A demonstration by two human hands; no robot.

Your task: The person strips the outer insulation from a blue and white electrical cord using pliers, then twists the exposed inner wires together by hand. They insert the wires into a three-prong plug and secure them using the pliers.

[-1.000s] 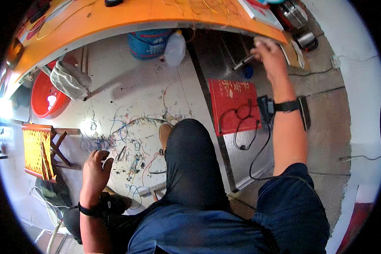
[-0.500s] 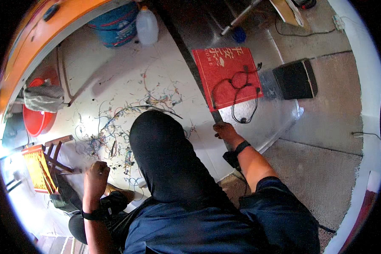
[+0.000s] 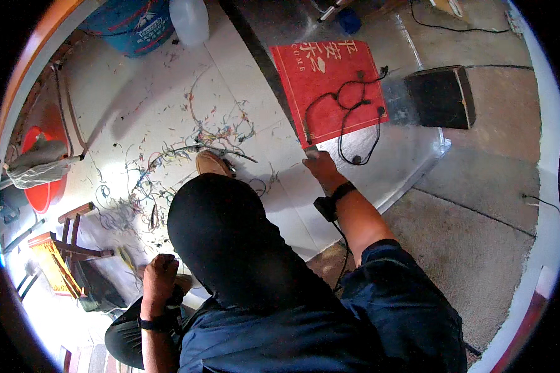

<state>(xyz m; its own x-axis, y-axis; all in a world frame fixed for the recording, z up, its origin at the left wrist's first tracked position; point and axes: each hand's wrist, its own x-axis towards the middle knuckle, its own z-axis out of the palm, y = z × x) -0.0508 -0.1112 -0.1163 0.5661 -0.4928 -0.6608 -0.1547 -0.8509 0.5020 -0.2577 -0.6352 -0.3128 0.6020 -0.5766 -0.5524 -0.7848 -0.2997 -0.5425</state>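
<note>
My left hand (image 3: 160,277) is closed, fingers curled, held low on the left beside my dark-clothed leg. What it holds, if anything, is hidden. My right hand (image 3: 321,169) has bent fingers and hovers in view over the near left corner of a red printed mat (image 3: 330,99). I cannot tell whether it touches the mat. A black cable (image 3: 379,144) lies looped across the mat and past its near edge. A black strap with a small box (image 3: 325,207) sits on my right wrist, a cable trailing down from it. A tan shoe (image 3: 211,163) shows beyond my knee.
Cut wire scraps (image 3: 224,130) litter the white floor ahead. A blue bucket (image 3: 134,28) and a translucent jug (image 3: 190,22) stand at the far left. A red basin (image 3: 43,193), a wooden folding stool (image 3: 74,233) and a black box (image 3: 442,98) are around me.
The view has shifted, with the bucket and mat now higher in the picture. A tan shoe now shows past my knee. My left hand sits further right in the picture, my right hand higher.
</note>
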